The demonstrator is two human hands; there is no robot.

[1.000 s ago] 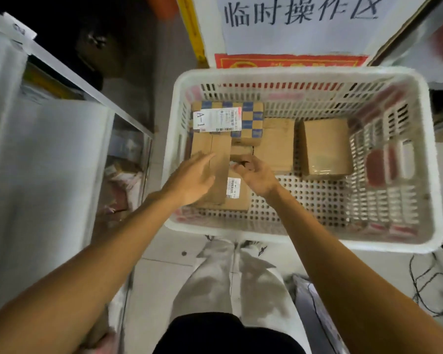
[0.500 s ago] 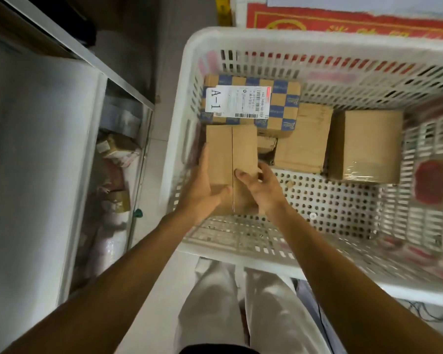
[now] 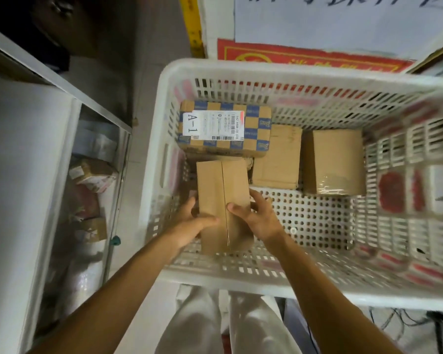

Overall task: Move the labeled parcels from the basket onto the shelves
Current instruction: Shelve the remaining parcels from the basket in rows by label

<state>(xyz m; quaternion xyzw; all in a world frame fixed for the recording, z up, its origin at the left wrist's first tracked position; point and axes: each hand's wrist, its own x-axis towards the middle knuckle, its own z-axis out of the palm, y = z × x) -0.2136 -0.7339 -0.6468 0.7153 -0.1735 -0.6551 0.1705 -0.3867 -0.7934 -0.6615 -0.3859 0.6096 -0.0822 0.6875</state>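
A white slotted plastic basket (image 3: 215,279) stands in front of me. Inside it, I hold a plain brown cardboard parcel (image 3: 221,192) with both hands: my left hand (image 3: 189,226) grips its left near side and my right hand (image 3: 256,218) its right near side. No label shows on its upper face. Behind it lies a blue-checkered parcel (image 3: 256,123) with a white label reading A-1. Two more brown parcels sit further right, one flat (image 3: 279,154) and one taped (image 3: 335,162).
A metal shelf unit (image 3: 62,159) runs along the left, with wrapped parcels (image 3: 92,175) on a lower level. A printed sign and red strip hang on the wall behind the basket. Cables lie on the floor at lower right. My light trousers show below.
Both hands closed on the brown parcel, turned its label side out of sight and raised it inside the basket. The view shifted closer to the basket.
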